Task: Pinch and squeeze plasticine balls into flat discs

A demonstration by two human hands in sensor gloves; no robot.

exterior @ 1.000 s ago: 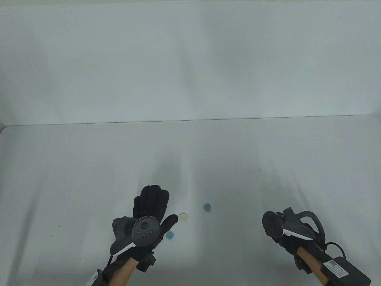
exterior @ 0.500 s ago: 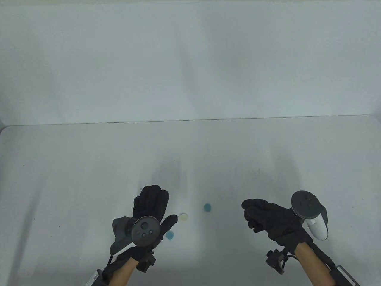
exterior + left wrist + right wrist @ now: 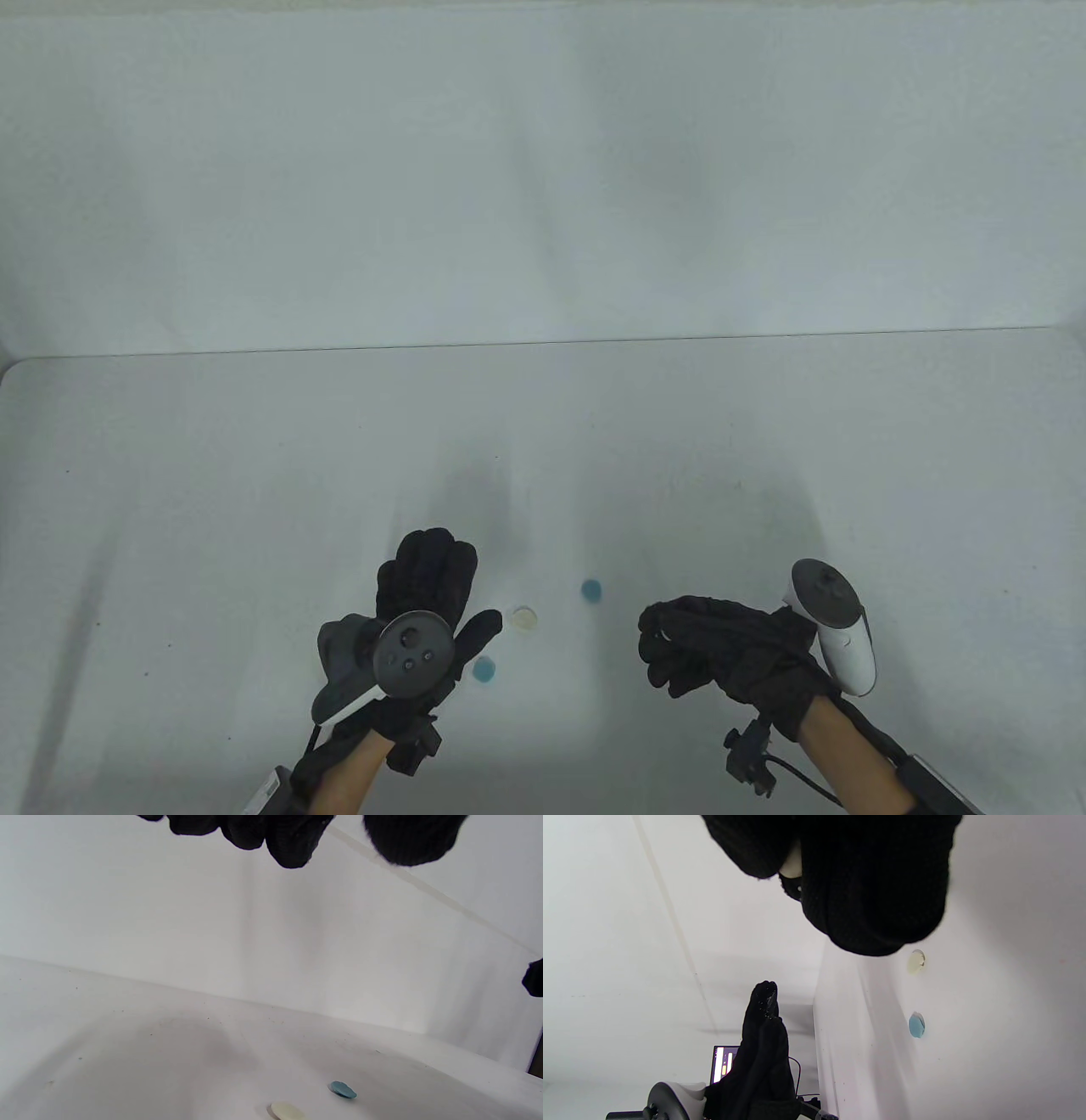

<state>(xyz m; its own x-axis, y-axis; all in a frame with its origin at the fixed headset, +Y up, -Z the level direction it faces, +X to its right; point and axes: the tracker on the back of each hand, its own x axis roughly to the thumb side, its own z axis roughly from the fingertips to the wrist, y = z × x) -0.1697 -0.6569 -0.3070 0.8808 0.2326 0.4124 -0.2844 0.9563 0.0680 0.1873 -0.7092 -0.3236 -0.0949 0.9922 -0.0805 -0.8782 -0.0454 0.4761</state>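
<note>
Three flattened plasticine discs lie on the white table (image 3: 212,509): a cream disc (image 3: 524,619), a teal disc (image 3: 591,590) and a blue disc (image 3: 484,670). My left hand (image 3: 428,586) lies open and flat, fingers stretched, just left of the cream disc, with its thumb near the blue disc. My right hand (image 3: 679,654) hovers to the right of the discs with its fingers curled. In the right wrist view a pale plasticine piece (image 3: 792,862) shows pinched between its fingers (image 3: 874,891). The left wrist view shows the teal disc (image 3: 342,1090) and the cream disc (image 3: 286,1110) below my fingertips (image 3: 292,844).
A white wall rises behind the table's far edge (image 3: 543,342). A lit laptop screen (image 3: 723,1063) shows far off in the right wrist view, behind my left hand (image 3: 763,1035).
My right hand has turned over and moved left toward the discs, fingers curled. My left hand and the three discs have stayed put.
</note>
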